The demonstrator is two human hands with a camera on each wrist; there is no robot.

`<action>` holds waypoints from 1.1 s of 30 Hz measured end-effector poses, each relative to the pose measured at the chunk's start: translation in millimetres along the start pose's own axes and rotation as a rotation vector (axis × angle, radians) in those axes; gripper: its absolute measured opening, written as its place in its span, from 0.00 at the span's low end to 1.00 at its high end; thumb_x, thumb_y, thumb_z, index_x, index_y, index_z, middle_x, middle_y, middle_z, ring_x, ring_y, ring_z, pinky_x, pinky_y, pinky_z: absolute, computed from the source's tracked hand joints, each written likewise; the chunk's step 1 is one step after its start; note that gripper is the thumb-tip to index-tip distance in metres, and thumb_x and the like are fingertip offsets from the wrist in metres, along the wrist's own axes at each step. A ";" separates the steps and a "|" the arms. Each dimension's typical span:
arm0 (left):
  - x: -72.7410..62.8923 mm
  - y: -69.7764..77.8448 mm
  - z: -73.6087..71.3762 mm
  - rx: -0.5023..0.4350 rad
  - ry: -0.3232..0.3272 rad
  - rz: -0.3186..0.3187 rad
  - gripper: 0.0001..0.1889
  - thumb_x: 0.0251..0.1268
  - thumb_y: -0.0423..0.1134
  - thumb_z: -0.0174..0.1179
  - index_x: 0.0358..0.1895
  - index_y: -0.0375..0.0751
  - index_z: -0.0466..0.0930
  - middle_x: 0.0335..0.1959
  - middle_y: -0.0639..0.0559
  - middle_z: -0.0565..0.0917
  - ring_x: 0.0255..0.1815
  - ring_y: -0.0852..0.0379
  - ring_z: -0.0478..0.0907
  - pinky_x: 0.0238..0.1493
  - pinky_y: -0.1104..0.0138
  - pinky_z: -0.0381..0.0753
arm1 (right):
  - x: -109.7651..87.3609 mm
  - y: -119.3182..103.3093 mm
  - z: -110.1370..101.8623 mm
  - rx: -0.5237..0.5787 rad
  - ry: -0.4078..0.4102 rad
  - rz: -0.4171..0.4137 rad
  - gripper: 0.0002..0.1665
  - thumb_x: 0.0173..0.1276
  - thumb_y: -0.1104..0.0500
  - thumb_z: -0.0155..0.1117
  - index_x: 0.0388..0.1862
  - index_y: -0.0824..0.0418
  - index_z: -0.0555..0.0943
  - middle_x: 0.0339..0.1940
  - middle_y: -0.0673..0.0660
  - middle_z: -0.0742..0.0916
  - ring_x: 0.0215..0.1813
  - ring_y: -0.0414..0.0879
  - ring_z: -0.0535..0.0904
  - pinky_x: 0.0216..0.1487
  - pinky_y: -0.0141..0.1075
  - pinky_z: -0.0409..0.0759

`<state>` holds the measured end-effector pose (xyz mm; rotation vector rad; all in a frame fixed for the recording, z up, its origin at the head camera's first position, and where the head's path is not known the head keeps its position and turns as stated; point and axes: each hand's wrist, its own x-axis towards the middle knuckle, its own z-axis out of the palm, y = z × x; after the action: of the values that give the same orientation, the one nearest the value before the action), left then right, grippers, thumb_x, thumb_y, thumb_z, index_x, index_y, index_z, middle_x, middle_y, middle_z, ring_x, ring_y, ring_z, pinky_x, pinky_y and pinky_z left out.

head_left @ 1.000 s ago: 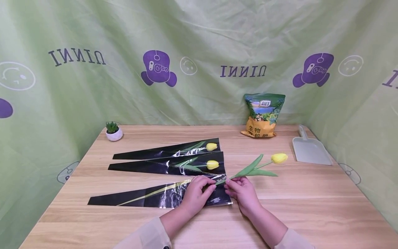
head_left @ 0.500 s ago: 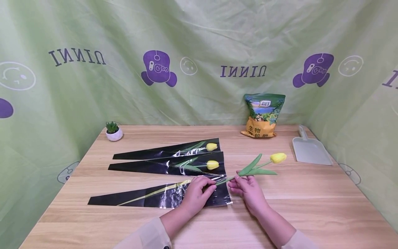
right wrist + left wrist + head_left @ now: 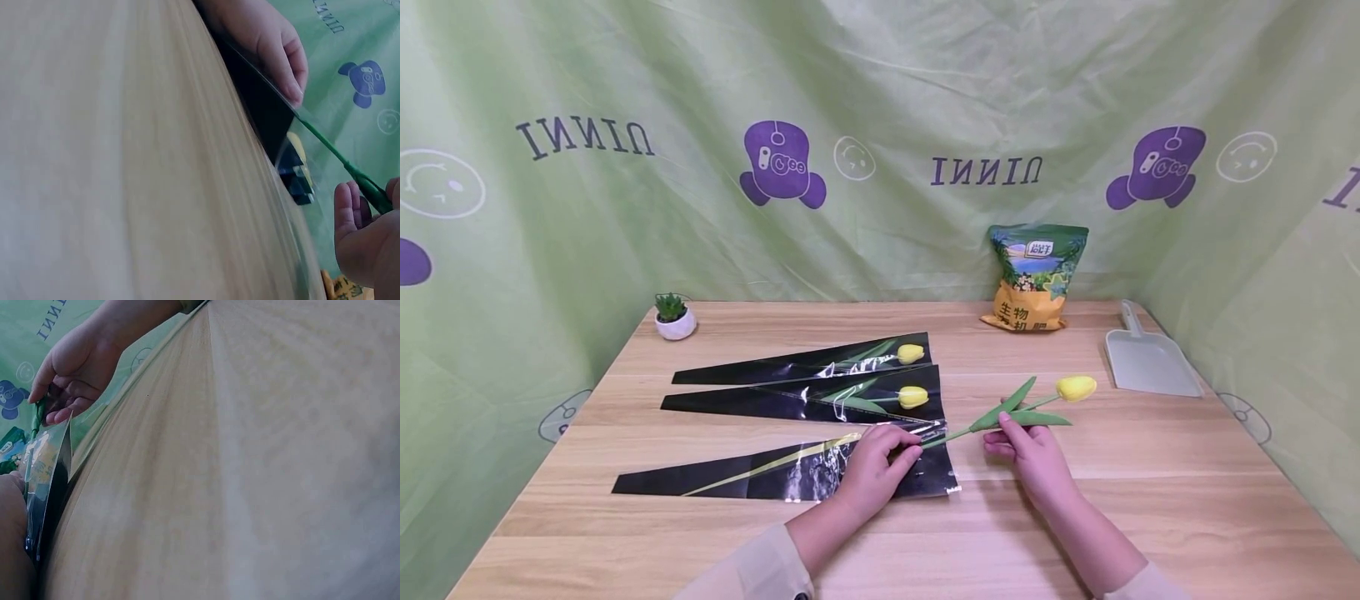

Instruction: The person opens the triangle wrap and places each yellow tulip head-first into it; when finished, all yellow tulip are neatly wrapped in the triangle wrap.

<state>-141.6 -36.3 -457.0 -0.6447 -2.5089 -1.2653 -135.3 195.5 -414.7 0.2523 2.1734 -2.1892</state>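
Observation:
A yellow artificial tulip (image 3: 1077, 388) with green leaves lies slanted between my hands, its lower stem end at the mouth of the nearest black-and-clear flower sleeve (image 3: 775, 473). My left hand (image 3: 872, 467) rests over the sleeve and pinches the stem (image 3: 325, 142) at the opening between thumb and finger. My right hand (image 3: 1033, 458) holds the tulip where the leaves branch, thumb on top; in the right wrist view its other fingers curl loosely below the leaves. Two more sleeves, the middle one (image 3: 737, 400) and the far one (image 3: 752, 368), each hold a yellow tulip.
At the back left stands a small potted succulent (image 3: 674, 320). A green and orange fertilizer bag (image 3: 1033, 279) stands at the back right, with a grey dustpan (image 3: 1152, 362) beside it. A green printed curtain (image 3: 895, 242) hangs behind the wooden table (image 3: 1112, 508).
My right hand has slid along the tulip from the sleeve's mouth out to the leaves, moving right. The blossom dips slightly toward me. My left hand and the sleeves stay in place.

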 end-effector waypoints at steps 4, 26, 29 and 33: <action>0.2 -0.1 0.1 -0.004 -0.002 -0.006 0.07 0.65 0.41 0.63 0.42 0.45 0.86 0.42 0.54 0.87 0.48 0.55 0.80 0.54 0.61 0.79 | 1.3 -2.6 -10.8 -0.047 -0.002 -0.029 0.25 0.80 0.57 0.45 0.66 0.73 0.60 0.37 0.42 0.83 0.39 0.34 0.82 0.47 0.28 0.85; -0.9 -1.9 1.8 0.000 0.002 0.007 0.07 0.66 0.40 0.62 0.41 0.44 0.86 0.41 0.54 0.87 0.47 0.54 0.81 0.54 0.60 0.79 | 6.1 -3.0 -29.3 0.293 0.046 0.000 0.09 0.74 0.54 0.57 0.34 0.44 0.83 0.30 0.42 0.84 0.34 0.31 0.80 0.42 0.23 0.84; -1.1 -1.5 1.8 -0.003 0.001 0.006 0.07 0.66 0.40 0.62 0.41 0.44 0.86 0.41 0.54 0.87 0.47 0.54 0.81 0.54 0.60 0.79 | 5.9 -5.2 -28.2 0.340 0.057 0.014 0.09 0.73 0.52 0.57 0.33 0.44 0.83 0.29 0.42 0.83 0.34 0.32 0.79 0.42 0.22 0.83; -1.4 -1.6 1.7 -0.004 0.000 0.003 0.07 0.66 0.40 0.62 0.42 0.44 0.86 0.41 0.54 0.87 0.47 0.54 0.81 0.54 0.60 0.79 | 5.9 -8.6 -27.4 0.414 0.099 0.033 0.07 0.73 0.54 0.58 0.35 0.47 0.82 0.29 0.43 0.82 0.32 0.33 0.79 0.40 0.22 0.83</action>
<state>-141.2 -36.2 -459.6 -0.6493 -2.5050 -1.2693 -140.1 223.4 -407.2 0.4142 1.7166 -2.6393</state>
